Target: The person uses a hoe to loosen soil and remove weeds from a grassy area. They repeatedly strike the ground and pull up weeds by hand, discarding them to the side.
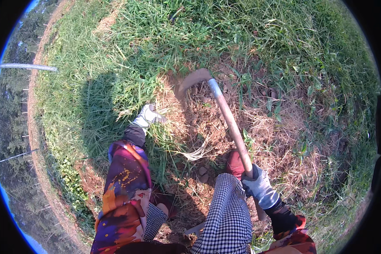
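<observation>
My right hand (258,185), in a grey-white work glove, grips the lower wooden shaft of a long-handled sickle (231,123). The tool slants up and left to a metal socket and a curved, soil-coloured blade (196,78), over the edge between standing grass and bare soil. My left hand (150,116), gloved as well, is closed around a tuft of green grass (160,135) left of the blade. Stems stick out on both sides of the glove, whose fingertips are partly hidden. Below it lies a pale bundle of dry stalks (197,152).
Dense grass (209,25) spreads ahead and to both sides. Cut dry straw (273,127) covers the soil at right. A red boot (235,163) stands beneath the shaft, near small stones (203,174). At far left, a mesh fence (12,120) runs alongside, with a metal pole (28,66).
</observation>
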Tool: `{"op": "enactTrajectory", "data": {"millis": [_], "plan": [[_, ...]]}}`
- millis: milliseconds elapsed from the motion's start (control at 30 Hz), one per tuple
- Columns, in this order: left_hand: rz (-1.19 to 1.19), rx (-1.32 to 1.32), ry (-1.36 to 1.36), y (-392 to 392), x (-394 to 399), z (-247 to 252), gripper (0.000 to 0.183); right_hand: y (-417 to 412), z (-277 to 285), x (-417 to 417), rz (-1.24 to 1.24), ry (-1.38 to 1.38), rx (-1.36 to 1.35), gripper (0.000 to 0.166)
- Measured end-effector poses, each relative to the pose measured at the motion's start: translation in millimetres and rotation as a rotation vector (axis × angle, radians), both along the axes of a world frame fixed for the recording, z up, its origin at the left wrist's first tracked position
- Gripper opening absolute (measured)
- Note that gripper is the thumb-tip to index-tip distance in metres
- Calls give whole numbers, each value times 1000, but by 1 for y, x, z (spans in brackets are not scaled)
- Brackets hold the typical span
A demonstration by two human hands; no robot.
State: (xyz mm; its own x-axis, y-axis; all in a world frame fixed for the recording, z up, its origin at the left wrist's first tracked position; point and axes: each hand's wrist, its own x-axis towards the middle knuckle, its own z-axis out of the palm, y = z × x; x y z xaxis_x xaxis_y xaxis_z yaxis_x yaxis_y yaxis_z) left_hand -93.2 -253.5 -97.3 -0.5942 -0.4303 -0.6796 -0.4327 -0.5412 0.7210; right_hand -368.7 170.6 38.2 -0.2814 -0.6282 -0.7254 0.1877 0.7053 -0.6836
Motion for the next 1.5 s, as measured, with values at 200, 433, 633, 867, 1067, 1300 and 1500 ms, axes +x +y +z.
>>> {"op": "enactTrajectory", "data": {"millis": [200,433,633,867,1067,1300,1500], "plan": [[262,252,149,-3,2,-1,15,-36,10,-15,-263,-176,-201,12],[182,91,67,-7,11,-9,14,38,-4,4,23,-57,153,26],[140,74,-74,6,-2,8,23,-11,-10,-13,-249,-194,-186,16],[-911,-1532,-835,79,-54,84,41,111,46,-15,-149,-321,429,20],[-1093,-1850,-1000,106,-69,68,29,91,28,-21,-60,-105,190,26],[-660,-1405,-1036,90,-75,73,30,-65,-47,7,142,320,-218,26],[-690,-1315,-982,76,-59,82,41,-51,-44,24,202,353,-216,27]]}}
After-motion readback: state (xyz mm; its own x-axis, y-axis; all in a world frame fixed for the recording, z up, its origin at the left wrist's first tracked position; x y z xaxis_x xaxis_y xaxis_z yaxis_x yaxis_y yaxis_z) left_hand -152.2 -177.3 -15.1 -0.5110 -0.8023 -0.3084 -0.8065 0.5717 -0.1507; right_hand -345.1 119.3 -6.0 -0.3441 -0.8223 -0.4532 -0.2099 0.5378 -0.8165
